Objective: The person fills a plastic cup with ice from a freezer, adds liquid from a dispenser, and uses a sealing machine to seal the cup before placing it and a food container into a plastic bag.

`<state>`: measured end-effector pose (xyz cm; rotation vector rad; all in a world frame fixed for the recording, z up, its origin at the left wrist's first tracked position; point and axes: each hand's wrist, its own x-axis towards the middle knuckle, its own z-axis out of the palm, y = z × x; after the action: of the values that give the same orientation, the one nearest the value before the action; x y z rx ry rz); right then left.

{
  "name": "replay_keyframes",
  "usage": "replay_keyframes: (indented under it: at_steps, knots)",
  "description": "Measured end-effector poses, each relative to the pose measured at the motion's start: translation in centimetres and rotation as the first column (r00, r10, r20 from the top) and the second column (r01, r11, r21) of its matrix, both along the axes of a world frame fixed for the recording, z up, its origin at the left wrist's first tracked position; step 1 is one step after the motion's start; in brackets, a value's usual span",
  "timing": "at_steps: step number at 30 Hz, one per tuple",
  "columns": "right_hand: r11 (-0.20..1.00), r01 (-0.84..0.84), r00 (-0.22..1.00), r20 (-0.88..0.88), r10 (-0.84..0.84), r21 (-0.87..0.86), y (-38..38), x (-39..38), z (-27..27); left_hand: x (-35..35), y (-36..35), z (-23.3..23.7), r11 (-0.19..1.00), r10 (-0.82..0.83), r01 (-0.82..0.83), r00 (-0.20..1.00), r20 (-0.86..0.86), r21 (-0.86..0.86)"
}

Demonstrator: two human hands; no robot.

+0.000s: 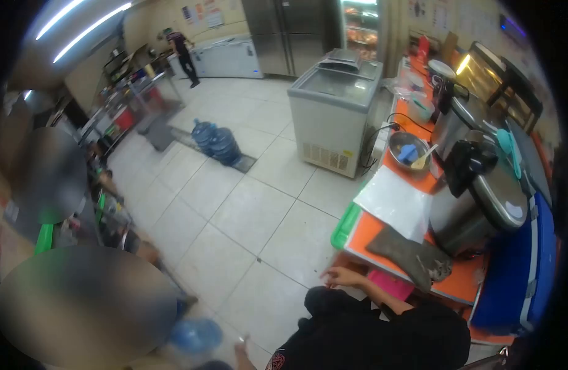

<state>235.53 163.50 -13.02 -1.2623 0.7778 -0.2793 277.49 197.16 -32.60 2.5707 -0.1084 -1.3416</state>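
Observation:
My right hand (342, 277) is in front of my black clothing, beside the orange table's near corner. Its fingers are loosely bent and apart, with nothing visible between them. Low in the view, my left hand (242, 346) is small and partly cut off; its grip is unclear. A blue water bottle (197, 335) lies to its left. On the orange table (364, 237) near my right hand are a dark grey cloth or mitt (410, 256) and a white sheet (395, 200). Something pink (390, 287) shows below the tabletop.
A glass-topped freezer (336, 117) stands ahead. Blue water jugs (216, 142) stand on the tiled floor (253, 209). A metal bowl (410, 151) and steel containers (475, 213) line the right side. People (105, 179) are at the left; another person (180, 52) stands far back.

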Motion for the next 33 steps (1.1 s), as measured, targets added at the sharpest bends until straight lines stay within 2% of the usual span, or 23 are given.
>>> replay_keyframes:
  at_steps: [1,3,4,5,6,7,8,9,11,13,14,16,19,21,23,25,27,28,29,30,31,32,33]
  knots:
    - [0.999,0.032,0.999,0.009,-0.032,0.007,-1.9,0.9,2.1,4.8,-5.6,0.9,0.994,-0.089,0.095,0.988,0.123,-0.050]
    - [0.973,-0.003,0.971,-0.234,-0.052,-0.229,-7.4,3.2,5.4,15.2,-19.8,3.6,0.930,-0.292,0.341,0.913,0.284,-0.140]
    - [0.985,0.066,0.961,-0.254,-0.106,-0.161,-10.3,4.8,5.6,18.9,-26.7,4.4,0.859,-0.407,0.479,0.854,0.325,-0.183]
    - [0.986,0.132,0.947,-0.281,-0.155,-0.098,-13.5,6.1,5.1,20.8,-32.6,5.5,0.849,-0.415,0.493,0.845,0.337,-0.192]
    - [0.977,0.200,0.954,-0.211,-0.211,-0.074,-17.4,7.8,2.7,22.3,-37.4,6.8,0.846,-0.186,0.327,0.922,0.341,-0.421]
    - [0.966,0.228,0.948,-0.200,-0.248,-0.120,-21.4,9.5,1.4,22.3,-42.4,9.4,0.763,0.053,0.144,0.958,0.282,-0.631]
    - [0.950,0.286,0.941,-0.152,-0.303,-0.124,-25.8,11.3,-0.3,23.2,-46.6,10.4,0.739,0.031,0.141,0.970,0.242,-0.659]
    - [0.937,0.333,0.934,-0.101,-0.343,-0.103,-29.9,13.4,-2.3,24.0,-50.0,10.6,0.748,0.045,0.137,0.966,0.256,-0.649]
    - [0.901,0.364,0.903,-0.148,-0.404,-0.237,-38.6,17.6,-3.6,25.7,-53.6,10.3,0.794,-0.122,0.303,0.929,0.349,-0.528]
    - [0.885,0.388,0.917,0.015,-0.398,-0.255,-46.9,21.9,0.5,28.7,-55.3,6.7,0.892,-0.195,0.215,0.977,0.090,-0.398]
    - [0.895,0.369,0.925,0.007,-0.379,-0.251,-50.8,23.8,2.5,28.2,-55.7,7.8,0.948,-0.149,0.147,0.989,0.016,-0.281]
    - [0.826,0.309,0.940,0.019,-0.341,-0.472,-59.1,27.1,6.1,27.3,-57.3,7.6,0.985,-0.127,0.116,0.988,-0.089,-0.125]
    - [0.826,0.256,0.951,-0.022,-0.308,-0.502,-71.6,29.8,9.8,27.3,-61.5,4.8,0.967,-0.237,0.222,0.964,-0.121,-0.123]
    - [0.790,0.311,0.929,-0.004,-0.369,-0.528,-80.3,30.9,8.8,28.3,-68.2,3.6,0.959,-0.277,0.264,0.950,-0.142,-0.105]
    - [0.756,0.360,0.853,-0.136,-0.504,-0.547,-87.6,31.1,8.4,30.9,-76.9,2.8,0.930,-0.363,0.350,0.921,-0.140,-0.111]
    - [0.706,0.470,0.781,-0.123,-0.613,-0.530,-94.3,31.5,6.7,34.5,-87.9,1.7,0.882,-0.466,0.452,0.878,-0.107,-0.136]
    - [0.637,0.717,0.662,-0.009,-0.749,-0.285,-100.1,31.5,6.7,38.1,-101.1,0.9,0.812,-0.571,0.557,0.819,-0.045,-0.174]
    - [0.610,0.741,0.630,-0.024,-0.776,-0.281,-102.6,31.3,7.0,40.4,-109.0,0.2,0.738,-0.643,0.630,0.765,0.032,-0.242]
    - [0.573,0.780,0.604,0.065,-0.794,-0.252,-104.7,31.2,7.9,42.0,-117.3,0.4,0.640,-0.697,0.688,0.707,0.119,-0.342]
    - [0.534,0.816,0.570,0.158,-0.806,-0.222,-106.7,30.8,8.7,44.1,-126.6,0.5,0.122,-0.738,0.638,0.570,0.361,-0.760]
    - [0.503,0.838,0.536,0.151,-0.831,-0.210,-108.6,30.1,9.0,42.8,-134.1,2.0,0.703,-0.654,0.675,0.737,0.168,-0.225]
    - [0.441,0.857,0.488,0.143,-0.861,-0.266,-110.3,29.3,8.8,42.6,-143.8,2.6,0.672,-0.627,0.723,0.671,0.396,-0.160]
    - [0.379,0.868,0.440,0.144,-0.886,-0.320,-112.1,28.6,8.5,42.3,-152.4,5.0,0.448,-0.735,0.720,0.634,0.239,-0.530]
